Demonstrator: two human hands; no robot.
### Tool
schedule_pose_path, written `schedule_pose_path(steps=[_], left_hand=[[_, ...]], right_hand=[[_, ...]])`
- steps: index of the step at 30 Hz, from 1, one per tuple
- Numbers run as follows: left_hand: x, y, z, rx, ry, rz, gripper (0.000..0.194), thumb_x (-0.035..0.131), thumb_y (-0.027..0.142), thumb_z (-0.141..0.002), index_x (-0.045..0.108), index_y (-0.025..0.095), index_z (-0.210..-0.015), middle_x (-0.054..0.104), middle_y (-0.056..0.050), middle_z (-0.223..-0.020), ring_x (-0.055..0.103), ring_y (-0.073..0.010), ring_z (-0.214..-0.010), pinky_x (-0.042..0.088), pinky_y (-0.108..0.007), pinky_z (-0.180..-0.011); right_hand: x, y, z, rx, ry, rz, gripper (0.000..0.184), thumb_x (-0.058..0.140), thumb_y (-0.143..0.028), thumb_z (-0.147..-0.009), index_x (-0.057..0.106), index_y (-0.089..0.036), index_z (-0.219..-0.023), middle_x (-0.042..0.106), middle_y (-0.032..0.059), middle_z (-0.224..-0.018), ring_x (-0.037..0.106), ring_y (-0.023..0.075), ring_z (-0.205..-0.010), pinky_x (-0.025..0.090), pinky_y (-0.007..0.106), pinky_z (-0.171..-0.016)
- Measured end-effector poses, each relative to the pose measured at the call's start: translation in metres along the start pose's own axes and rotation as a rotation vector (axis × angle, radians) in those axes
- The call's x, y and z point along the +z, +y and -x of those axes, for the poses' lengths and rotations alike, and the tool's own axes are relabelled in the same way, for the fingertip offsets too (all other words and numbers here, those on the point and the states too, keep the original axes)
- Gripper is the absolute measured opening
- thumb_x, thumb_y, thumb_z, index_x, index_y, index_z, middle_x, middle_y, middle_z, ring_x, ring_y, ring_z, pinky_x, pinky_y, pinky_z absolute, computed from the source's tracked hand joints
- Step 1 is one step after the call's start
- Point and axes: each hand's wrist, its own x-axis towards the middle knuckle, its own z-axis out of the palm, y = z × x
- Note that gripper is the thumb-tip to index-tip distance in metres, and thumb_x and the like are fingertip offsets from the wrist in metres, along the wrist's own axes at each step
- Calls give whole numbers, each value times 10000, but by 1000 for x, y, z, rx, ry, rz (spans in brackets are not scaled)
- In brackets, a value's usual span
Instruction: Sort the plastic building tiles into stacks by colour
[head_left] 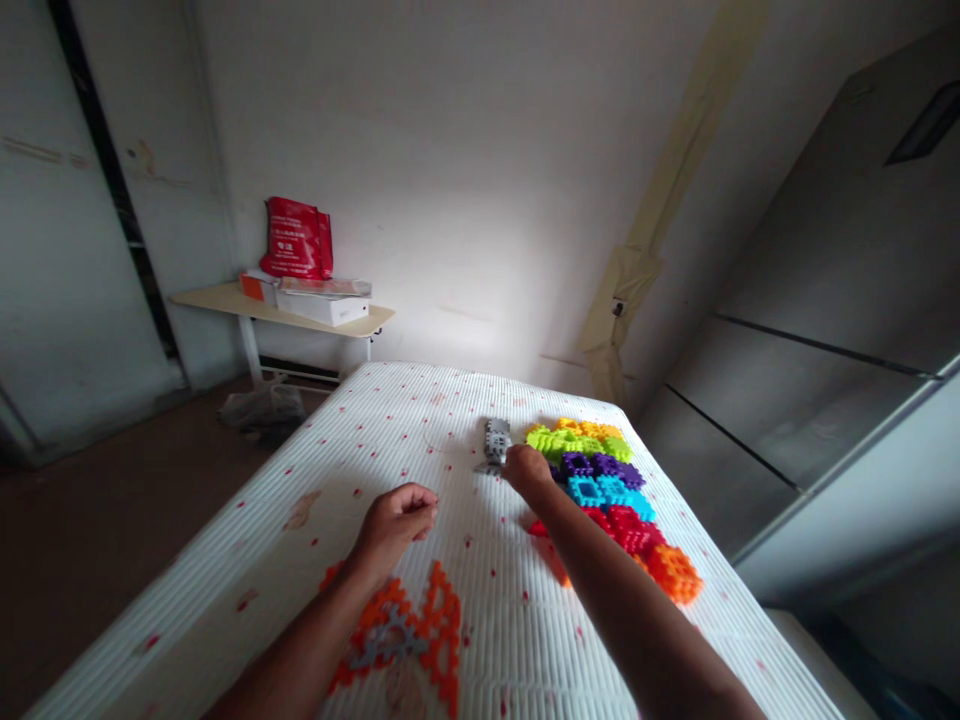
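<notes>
Forearms point(319, 625) extend: left hand point(397, 515) curled, right hand point(527, 470) apparently reaching grey pieces point(496, 440), both grips unclear. Lifting one needs a pinch.

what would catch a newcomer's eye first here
Probably the bright toy pieces grouped by colour along the table's right side, partly behind the right arm. Next, the orange and grey shape near the left arm, then the red bag on the small table against the back wall.

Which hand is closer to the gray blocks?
Your right. The right hand is right at the near right edge of the gray blocks; the left hand is farther off, left and nearer you.
</notes>
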Motion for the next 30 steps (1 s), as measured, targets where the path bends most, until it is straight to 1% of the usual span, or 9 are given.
schedule_pose_path(steps=[10,13,16,18,21,23,26,28,30], left_hand=[[-1,0,0,2,0,-6,189,618,312,-529,598,168,-650,562,33,-513,509,-110,-484,380,-227,-485],[-1,1,0,9,1,-5,193,626,318,-537,600,166,-654,562,34,-513,506,-107,-480,384,-227,-487],[-2,1,-1,17,15,-7,198,634,331,-540,602,166,-645,551,36,-495,499,-107,-464,376,-228,-473],[-3,1,-2,17,32,-10,202,634,338,-537,605,165,-639,553,30,-489,511,-117,-467,379,-232,-464],[-5,0,-3,18,67,-9,212,642,344,-544,609,164,-650,584,14,-526,547,-132,-497,398,-237,-465],[-7,-1,-4,25,89,-4,215,648,345,-564,613,166,-678,603,12,-568,568,-132,-521,413,-235,-481],[-9,-3,-4,43,106,3,209,653,340,-590,625,172,-711,611,21,-594,580,-125,-537,432,-232,-508],[-11,-3,-5,53,108,4,206,660,339,-586,627,172,-704,606,24,-579,575,-125,-528,437,-235,-508],[-12,-4,-6,60,107,4,205,667,333,-572,627,166,-685,605,19,-561,567,-126,-514,436,-236,-497]], right_hand=[[-10,-4,7,-1,-11,22,268,577,-166,-822,660,-101,-1068,676,169,-1062,642,247,-1007,491,280,-813],[-16,-7,13,-17,-8,29,282,590,-161,-806,654,-80,-1069,673,194,-1048,643,264,-998,497,292,-802],[-26,-13,27,-56,18,26,303,559,-152,-823,628,-55,-1102,655,234,-1053,639,289,-995,494,334,-801],[-34,-21,43,-120,28,1,303,536,-167,-840,622,-92,-1120,654,205,-1074,632,278,-1002,483,336,-810],[-44,-35,74,-275,-36,-70,216,605,-262,-810,674,-230,-1012,703,45,-989,652,186,-919,470,231,-757],[-46,-44,96,-389,-108,-147,167,639,-291,-784,691,-270,-942,714,-25,-897,655,131,-826,450,174,-687],[-37,-56,126,-537,-168,-279,177,635,-301,-785,685,-262,-950,706,-30,-868,644,121,-755,434,182,-643],[-25,-63,142,-625,-156,-303,261,663,-352,-755,661,-263,-1001,693,-14,-907,641,142,-749,438,210,-629],[-12,-69,154,-716,-112,-276,362,679,-401,-729,624,-265,-1060,673,5,-952,638,165,-750,440,229,-596]])
